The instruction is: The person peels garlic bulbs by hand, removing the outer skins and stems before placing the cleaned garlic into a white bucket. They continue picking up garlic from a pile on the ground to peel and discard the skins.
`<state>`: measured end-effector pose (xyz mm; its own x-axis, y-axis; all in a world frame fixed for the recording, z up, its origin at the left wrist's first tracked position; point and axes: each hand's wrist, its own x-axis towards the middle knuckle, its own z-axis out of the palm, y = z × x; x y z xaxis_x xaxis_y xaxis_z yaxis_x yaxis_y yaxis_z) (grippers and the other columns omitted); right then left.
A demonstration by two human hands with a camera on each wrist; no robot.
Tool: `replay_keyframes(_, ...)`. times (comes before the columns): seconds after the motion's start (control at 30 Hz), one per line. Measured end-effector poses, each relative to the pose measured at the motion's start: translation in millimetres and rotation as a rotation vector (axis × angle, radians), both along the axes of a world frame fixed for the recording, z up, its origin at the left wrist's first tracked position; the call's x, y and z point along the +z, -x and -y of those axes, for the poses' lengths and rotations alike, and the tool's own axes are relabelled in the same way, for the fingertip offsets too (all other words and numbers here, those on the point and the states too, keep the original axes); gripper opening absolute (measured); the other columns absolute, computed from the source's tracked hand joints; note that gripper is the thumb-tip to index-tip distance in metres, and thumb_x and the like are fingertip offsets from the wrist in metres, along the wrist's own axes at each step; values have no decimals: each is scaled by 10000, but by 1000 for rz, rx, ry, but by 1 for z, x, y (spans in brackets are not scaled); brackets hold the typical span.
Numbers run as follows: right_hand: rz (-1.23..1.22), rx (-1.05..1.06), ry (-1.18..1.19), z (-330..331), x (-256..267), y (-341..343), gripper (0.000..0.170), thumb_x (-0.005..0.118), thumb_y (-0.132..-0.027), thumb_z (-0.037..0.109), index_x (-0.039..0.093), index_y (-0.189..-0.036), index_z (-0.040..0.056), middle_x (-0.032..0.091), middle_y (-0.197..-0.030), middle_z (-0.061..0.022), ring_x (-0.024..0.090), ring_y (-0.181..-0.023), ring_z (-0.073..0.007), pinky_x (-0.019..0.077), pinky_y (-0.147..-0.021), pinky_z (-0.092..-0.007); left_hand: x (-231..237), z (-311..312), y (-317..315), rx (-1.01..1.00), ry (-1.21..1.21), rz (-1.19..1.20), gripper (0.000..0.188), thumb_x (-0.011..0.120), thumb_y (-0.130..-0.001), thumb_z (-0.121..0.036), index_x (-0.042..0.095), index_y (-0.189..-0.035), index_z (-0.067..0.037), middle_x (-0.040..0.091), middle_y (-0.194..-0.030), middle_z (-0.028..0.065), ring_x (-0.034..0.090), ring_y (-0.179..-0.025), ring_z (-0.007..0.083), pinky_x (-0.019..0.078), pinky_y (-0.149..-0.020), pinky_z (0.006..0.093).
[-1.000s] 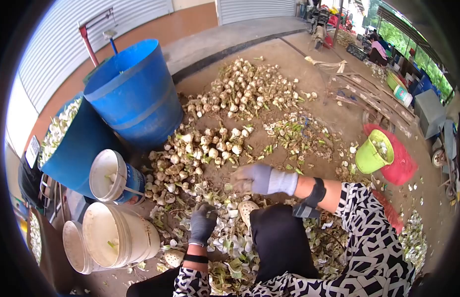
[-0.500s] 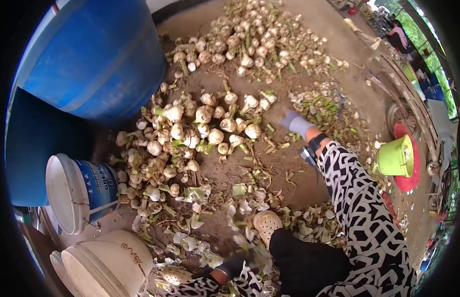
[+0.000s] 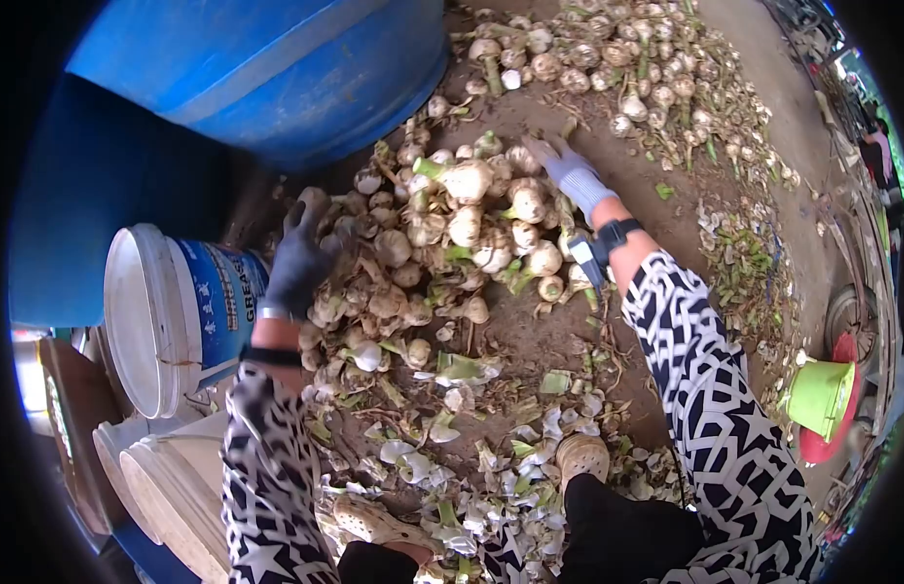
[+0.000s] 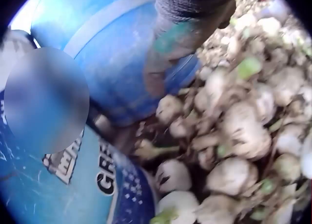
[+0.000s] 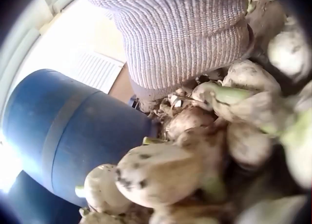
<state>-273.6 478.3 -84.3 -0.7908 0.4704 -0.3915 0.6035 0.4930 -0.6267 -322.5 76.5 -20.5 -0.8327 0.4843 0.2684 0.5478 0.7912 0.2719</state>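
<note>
A heap of garlic bulbs with stems lies on the dirt floor between both gloved hands. At its left edge is my left hand in a dark grey glove, fingers reaching over the outer bulbs. My left hand hangs beside bulbs in the left wrist view, fingers pointing down. My right hand, in a light grey glove, rests at the heap's upper right edge with extended fingers. In the right wrist view the right glove is over bulbs; its fingertips are hidden.
A large blue barrel stands behind the heap. A labelled bucket and white buckets are at the left. Another garlic pile lies farther back. Peels surround the shoes; a green bucket is at the right.
Both hands have moved forward from near the shoes to opposite sides of the nearer heap, the right one by way of the heap's right side. The head view has shifted closer to the heap.
</note>
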Motion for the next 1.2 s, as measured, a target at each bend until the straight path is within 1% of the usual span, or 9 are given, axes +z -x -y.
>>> replay_keyframes(0.07,13,58,-53,17,-2,25,759,505,-827,626,394,-1425,171,464,-1398,-182,447,-1287,-338,341,-1071,-400,-62,23,40,139,-360,690,542,740,-776,-316,559,-1257,-143,475,-1294,177,423,-1245,326,389,-1002,419)
replay_keyframes(0.17,37,331,-91,43,4,31,718,509,-844,586,410,-1407,151,497,-1373,-160,472,-1265,-328,363,-1056,-390,-115,37,28,-62,-139,361,656,739,-777,-325,477,-1358,-168,411,-1380,147,352,-1308,294,353,-1042,400)
replay_keyframes(0.5,176,637,87,189,13,-92,641,491,-901,526,337,-1451,235,369,-1447,-222,393,-1314,-394,374,-1054,-474,-57,66,-134,30,-22,775,608,752,-734,-282,522,-1246,-49,605,-1138,174,570,-1043,349,449,-937,403)
replay_keyframes(0.63,389,914,259,200,20,-134,678,539,-878,524,291,-1467,299,316,-1484,-207,434,-1282,-398,361,-1079,-447,-36,72,-168,-428,-43,833,557,786,-705,-368,598,-1137,-71,638,-1080,160,617,-1006,297,485,-876,384)
replay_keyframes(0.73,321,1293,360,165,36,-117,568,534,-885,548,496,-1356,233,565,-1307,-115,540,-1198,-282,442,-997,-401,27,81,-155,-235,260,950,408,738,-739,-418,676,-1030,-139,684,-864,142,667,-808,323,530,-753,389)
replay_keyframes(0.83,-71,965,280,138,55,-57,317,586,-904,374,655,-1116,149,682,-1066,-75,651,-955,-266,508,-845,-365,41,89,-115,60,240,573,406,758,-743,-330,630,-1021,-64,649,-798,155,637,-758,361,521,-695,416)
replay_keyframes(0.97,-202,653,-349,106,44,63,518,595,-877,443,519,-1293,144,626,-1176,-163,610,-1064,-323,485,-897,-394,-22,77,-12,344,47,-29,662,710,-757,-380,475,-1329,-144,487,-1306,192,480,-1177,396,406,-975,463)
replay_keyframes(1.1,-19,524,-656,104,37,146,773,588,-811,567,373,-1431,158,514,-1337,-198,479,-1252,-355,398,-1016,-421,-88,65,69,397,127,-186,745,655,-777,-493,390,-1410,-202,394,-1420,167,383,-1276,411,351,-1033,476)
replay_keyframes(1.2,95,419,-394,118,18,179,810,530,-790,650,407,-1410,143,417,-1421,-207,390,-1323,-367,343,-1064,-428,-71,48,80,447,179,-2,794,615,-781,-572,350,-1429,-196,441,-1390,187,455,-1223,413,391,-993,482)
